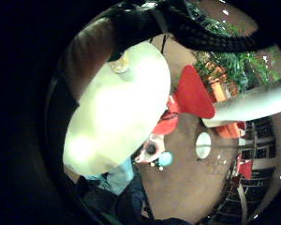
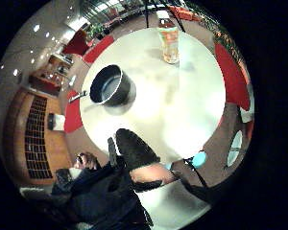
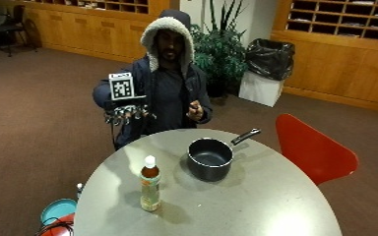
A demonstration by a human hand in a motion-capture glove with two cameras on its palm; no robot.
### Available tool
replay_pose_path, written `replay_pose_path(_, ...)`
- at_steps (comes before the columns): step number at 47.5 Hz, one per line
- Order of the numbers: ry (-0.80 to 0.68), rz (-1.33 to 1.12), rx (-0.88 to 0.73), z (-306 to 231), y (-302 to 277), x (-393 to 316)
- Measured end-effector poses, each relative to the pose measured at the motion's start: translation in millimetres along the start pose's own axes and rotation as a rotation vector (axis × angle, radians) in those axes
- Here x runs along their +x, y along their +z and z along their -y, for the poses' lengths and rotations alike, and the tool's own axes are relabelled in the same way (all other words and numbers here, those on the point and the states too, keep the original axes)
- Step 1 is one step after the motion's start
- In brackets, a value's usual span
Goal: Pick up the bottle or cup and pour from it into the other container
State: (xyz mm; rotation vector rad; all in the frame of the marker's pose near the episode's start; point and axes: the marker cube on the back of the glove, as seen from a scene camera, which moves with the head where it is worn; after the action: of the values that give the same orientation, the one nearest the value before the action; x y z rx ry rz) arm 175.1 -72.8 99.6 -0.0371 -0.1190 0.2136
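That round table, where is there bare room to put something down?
Most of the table is bare: the wide stretch between the saucepan and the near edge, and the side toward the red chair. It is tighter only between the bottle and the saucepan.

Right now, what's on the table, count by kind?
Bottles: 1, the capped bottle of amber liquid, standing upright.
Saucepans: 1, the dark saucepan, handle pointing away toward the red chair.
Total: 2.
The gloved right hand is raised above the table edge, holding neither.
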Motion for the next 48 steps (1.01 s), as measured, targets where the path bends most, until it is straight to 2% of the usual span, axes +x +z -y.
replay_pose_path(5, -0.017, 0.092, -0.038, 33.0, 34.0, 26.0)
replay_pose_path(16, 0.099, 0.489, 0.119, 116.1, 125.5, 37.9)
replay_pose_path(27, 0.108, 0.977, 0.056, 176.6, 173.4, 29.8)
replay_pose_path(33, 0.050, 1.098, 0.071, 193.7, 188.7, 22.2)
replay_pose_path(39, 0.057, 1.214, 0.107, 211.1, 201.5, 13.0)
replay_pose_path(48, 0.053, 1.256, 0.090, 223.0, 213.3, 8.7)
